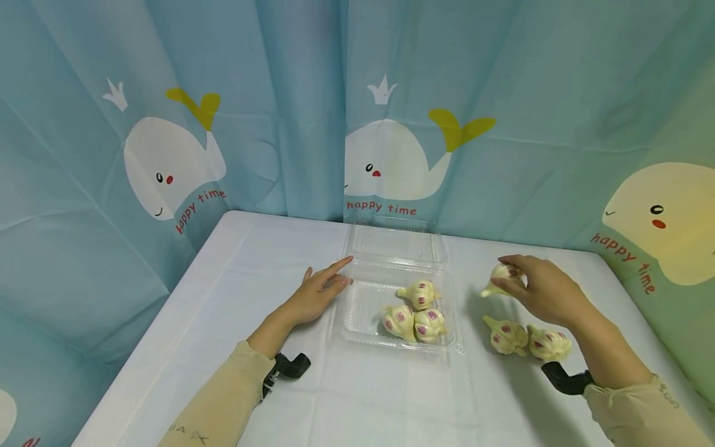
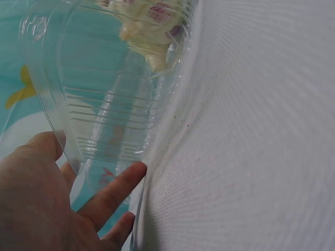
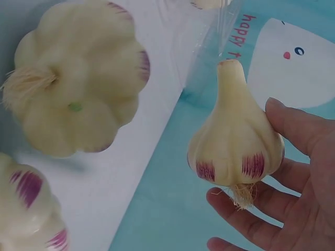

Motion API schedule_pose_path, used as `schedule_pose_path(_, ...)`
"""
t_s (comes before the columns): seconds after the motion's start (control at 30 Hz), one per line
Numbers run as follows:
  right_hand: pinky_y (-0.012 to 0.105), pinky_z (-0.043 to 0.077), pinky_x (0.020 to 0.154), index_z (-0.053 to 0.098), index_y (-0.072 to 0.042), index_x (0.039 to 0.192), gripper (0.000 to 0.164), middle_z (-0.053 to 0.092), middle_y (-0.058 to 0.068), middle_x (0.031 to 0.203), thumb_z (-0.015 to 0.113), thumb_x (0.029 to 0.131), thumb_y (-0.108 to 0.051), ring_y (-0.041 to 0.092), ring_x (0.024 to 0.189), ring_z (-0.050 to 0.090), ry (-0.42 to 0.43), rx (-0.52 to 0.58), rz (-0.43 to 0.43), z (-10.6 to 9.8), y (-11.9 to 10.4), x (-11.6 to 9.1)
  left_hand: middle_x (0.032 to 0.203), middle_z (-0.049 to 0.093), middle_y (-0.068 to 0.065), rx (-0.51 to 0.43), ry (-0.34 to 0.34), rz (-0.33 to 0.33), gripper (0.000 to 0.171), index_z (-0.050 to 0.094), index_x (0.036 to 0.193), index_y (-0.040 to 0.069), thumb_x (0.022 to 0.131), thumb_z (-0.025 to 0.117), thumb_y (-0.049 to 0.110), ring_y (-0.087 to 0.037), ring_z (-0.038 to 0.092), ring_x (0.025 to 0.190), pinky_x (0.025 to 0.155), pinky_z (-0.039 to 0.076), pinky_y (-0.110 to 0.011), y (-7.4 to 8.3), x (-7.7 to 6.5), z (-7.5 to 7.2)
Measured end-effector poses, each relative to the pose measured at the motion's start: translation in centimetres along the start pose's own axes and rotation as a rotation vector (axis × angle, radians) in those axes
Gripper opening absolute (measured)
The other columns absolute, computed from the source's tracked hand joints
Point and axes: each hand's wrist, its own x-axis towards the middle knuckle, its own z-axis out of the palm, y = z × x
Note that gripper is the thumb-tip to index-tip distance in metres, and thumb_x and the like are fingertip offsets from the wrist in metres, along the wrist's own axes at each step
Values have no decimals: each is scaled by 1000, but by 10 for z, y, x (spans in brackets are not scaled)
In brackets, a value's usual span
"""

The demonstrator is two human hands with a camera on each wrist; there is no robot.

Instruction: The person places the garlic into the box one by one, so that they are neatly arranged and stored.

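My right hand [image 1: 544, 290] pinches a garlic bulb [image 3: 233, 138] between thumb and fingers, above the table to the right of a clear plastic container [image 1: 357, 340]. The bulb is cream with purple patches, its stem pointing left in the head view and its root tuft showing in the right wrist view. My left hand [image 1: 315, 297] touches the container's left rim with straight, spread fingers. Inside the container, towards its right side, sit three garlic bulbs [image 1: 420, 294]. Two more bulbs [image 1: 507, 337] lie on the table below my right hand.
The container's lid [image 1: 393, 243] lies folded back towards the curtain. A white cloth covers the table [image 1: 391, 403]. Blue curtains [image 1: 301, 112] with whale prints stand behind and at both sides. Black wrist mounts [image 1: 566, 380] sit on both forearms.
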Motion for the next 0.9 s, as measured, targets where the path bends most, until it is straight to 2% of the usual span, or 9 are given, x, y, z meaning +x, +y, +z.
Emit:
schedule_pose_path(0.47,48,54,72,56,-1,145,62,70,23,124,60,104,-47,30,97,67,-18,-2,-2,-2,-20,6,139,68,3,-7,-3,-10,53,26,163,45,111,39,49,-21,44,150,128,-13,-58,-1,0,0)
schedule_pose_path(0.7,40,52,67,58,-2,143,60,72,19,121,61,103,-47,21,87,65,-15,-8,-25,-1,-31,10,137,70,0,-24,1,4,54,28,164,38,112,41,44,-24,43,151,127,-14,-60,1,-1,0)
schedule_pose_path(0.8,40,53,67,59,-3,142,58,72,18,120,62,103,-46,21,87,66,-8,-12,-42,-1,-35,12,136,70,-2,-35,3,10,54,30,164,35,112,42,41,-26,43,151,127,-14,-62,1,-1,0)
schedule_pose_path(0.9,45,55,71,60,-3,141,58,73,17,121,62,103,-47,26,93,69,0,-12,-52,0,-39,14,137,70,-2,-33,4,10,54,30,164,35,112,42,41,-26,44,150,127,-14,-62,1,-1,0)
